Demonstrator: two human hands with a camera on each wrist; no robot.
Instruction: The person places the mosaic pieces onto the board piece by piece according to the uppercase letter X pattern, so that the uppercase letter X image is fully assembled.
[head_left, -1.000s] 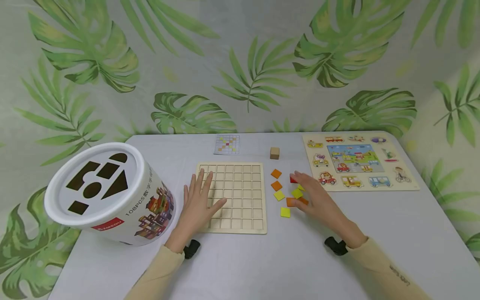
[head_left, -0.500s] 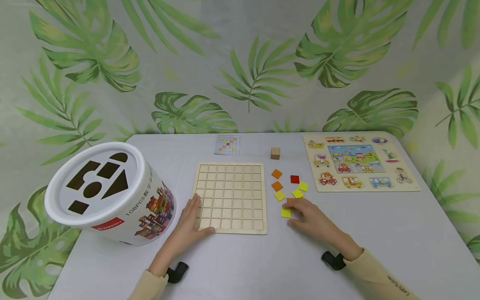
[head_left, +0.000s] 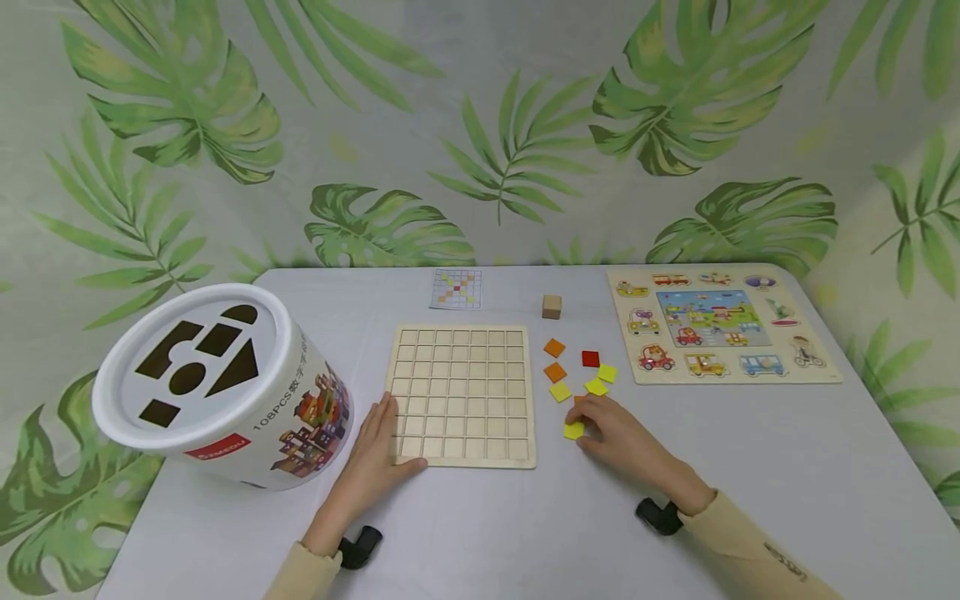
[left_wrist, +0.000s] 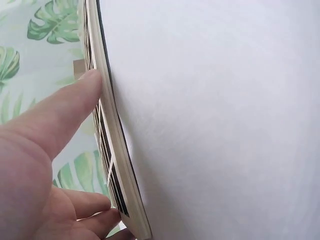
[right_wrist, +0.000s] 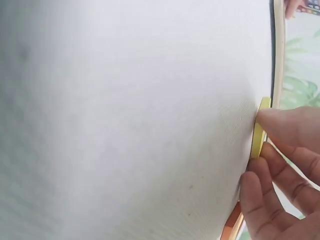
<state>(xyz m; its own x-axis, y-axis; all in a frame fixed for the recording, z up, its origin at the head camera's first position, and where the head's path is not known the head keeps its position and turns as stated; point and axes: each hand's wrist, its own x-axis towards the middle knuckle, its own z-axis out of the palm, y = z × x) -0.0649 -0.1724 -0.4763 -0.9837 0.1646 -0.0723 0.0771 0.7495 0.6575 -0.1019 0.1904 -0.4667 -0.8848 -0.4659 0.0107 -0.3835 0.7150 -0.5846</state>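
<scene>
Tile: yellow tile (head_left: 573, 430) right of grid board (head_left: 461, 394); thin, light, stiff, best pinched by edges
Right hand (head_left: 622, 437): pinching it
Left hand (head_left: 375, 458): flat on board

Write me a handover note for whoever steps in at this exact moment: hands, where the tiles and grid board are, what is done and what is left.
Left hand: fingers lie on the near-left corner of the pale wooden grid board, steadying it.
Right hand: fingertips pinch a yellow square tile at the table surface, just right of the board.
Loose tiles to the right of the board: two orange, one red, three more yellow; another orange one partly hidden under the right hand.
Small pattern card lies behind the board.
Done: nothing placed; every cell in view is empty.
Left: all tiles.
</scene>
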